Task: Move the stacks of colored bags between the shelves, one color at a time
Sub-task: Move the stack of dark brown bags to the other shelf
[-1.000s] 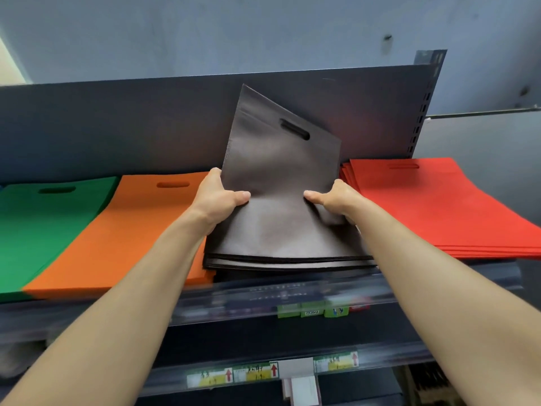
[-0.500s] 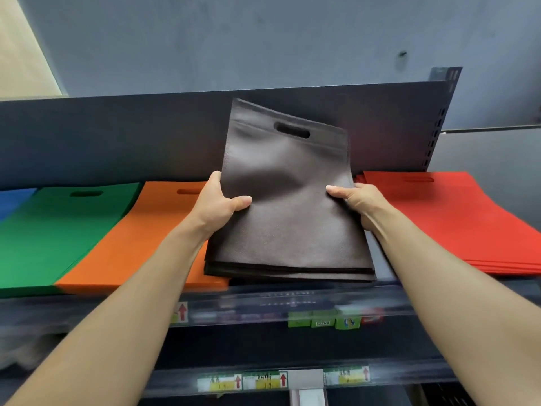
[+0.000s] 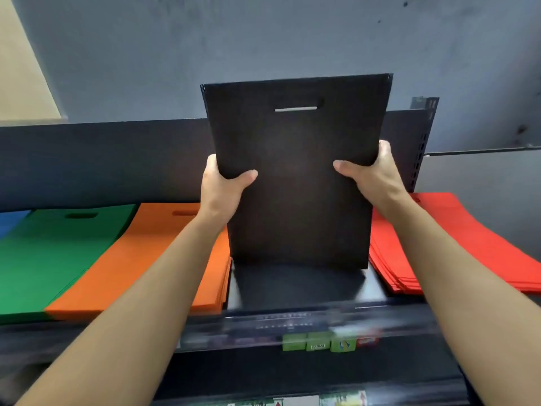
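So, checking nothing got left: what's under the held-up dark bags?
Under the dark bags, gripped by the left hand and right hand, a dark shelf surface shows; blur hides whether a bag lies there. The bags cover its rear.

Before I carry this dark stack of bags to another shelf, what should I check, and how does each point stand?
1. Left hand grips the dark brown fabric bag stack at its left edge: ok.
2. Right hand grips its right edge: ok.
3. Stack upright, edges aligned: ok.
4. Orange fabric bag stack and red fabric bag stack lie flat: ok.
5. No dark bag left on the black metal shelf: cannot tell.
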`<state>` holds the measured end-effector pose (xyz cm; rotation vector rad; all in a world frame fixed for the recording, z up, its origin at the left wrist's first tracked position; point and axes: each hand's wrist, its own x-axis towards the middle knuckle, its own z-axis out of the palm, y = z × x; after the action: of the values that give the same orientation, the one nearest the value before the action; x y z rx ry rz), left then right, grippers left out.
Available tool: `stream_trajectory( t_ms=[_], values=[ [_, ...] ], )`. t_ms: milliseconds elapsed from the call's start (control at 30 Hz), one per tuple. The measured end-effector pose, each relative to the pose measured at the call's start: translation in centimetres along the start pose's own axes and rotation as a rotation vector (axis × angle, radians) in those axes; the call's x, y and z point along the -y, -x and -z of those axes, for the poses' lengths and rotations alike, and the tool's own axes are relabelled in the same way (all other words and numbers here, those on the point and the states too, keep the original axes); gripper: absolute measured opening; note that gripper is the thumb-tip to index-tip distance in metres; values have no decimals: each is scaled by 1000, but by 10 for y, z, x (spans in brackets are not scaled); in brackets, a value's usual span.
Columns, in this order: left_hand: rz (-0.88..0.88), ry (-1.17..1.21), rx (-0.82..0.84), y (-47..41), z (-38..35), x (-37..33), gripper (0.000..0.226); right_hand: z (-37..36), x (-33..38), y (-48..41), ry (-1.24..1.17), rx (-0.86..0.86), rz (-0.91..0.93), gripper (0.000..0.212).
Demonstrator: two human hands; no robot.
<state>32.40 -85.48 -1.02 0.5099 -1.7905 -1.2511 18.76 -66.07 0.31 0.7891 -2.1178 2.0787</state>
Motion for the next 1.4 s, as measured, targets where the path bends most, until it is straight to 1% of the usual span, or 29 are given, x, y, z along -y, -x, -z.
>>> stream_trajectory(
  t_ms=[67,133,300,400,500,600,733,867,933,1067,1133,1233,1400],
  values=[
    [1,-65,-77,5,-11,0,50,-4,-4,5,47,-73,-14,58],
    [17,-78,-150,9,-20,-2,45,-8,-5,10,56,-154,0,55],
    [-29,-43,-208,9,-28,-17,30,-10,12,12,90,-234,52,49],
    [-84,-43,-209,9,-30,-17,30,-9,16,10,95,-208,57,52],
    [-123,-72,-172,19,-37,-2,26,-15,2,19,132,-163,33,50],
    [-141,-46,-152,24,-42,-2,23,-23,-7,26,170,-204,75,44],
    [-172,51,-154,20,-39,-14,22,-17,4,22,92,-220,97,44],
    [-123,40,-163,31,-40,6,31,-12,-6,28,73,-188,24,53],
    [-126,16,-176,34,-42,11,31,-13,-12,31,87,-215,24,50],
    [-150,-6,-199,28,-45,0,25,-17,-7,29,31,-234,74,42],
    [-152,-11,-196,25,-44,-1,26,-16,-9,28,19,-226,75,44],
    [-124,-16,-195,29,-43,8,33,-14,-19,32,70,-223,30,52],
    [-139,-12,-199,29,-44,11,28,-18,-23,28,45,-240,26,47]
  ],
)
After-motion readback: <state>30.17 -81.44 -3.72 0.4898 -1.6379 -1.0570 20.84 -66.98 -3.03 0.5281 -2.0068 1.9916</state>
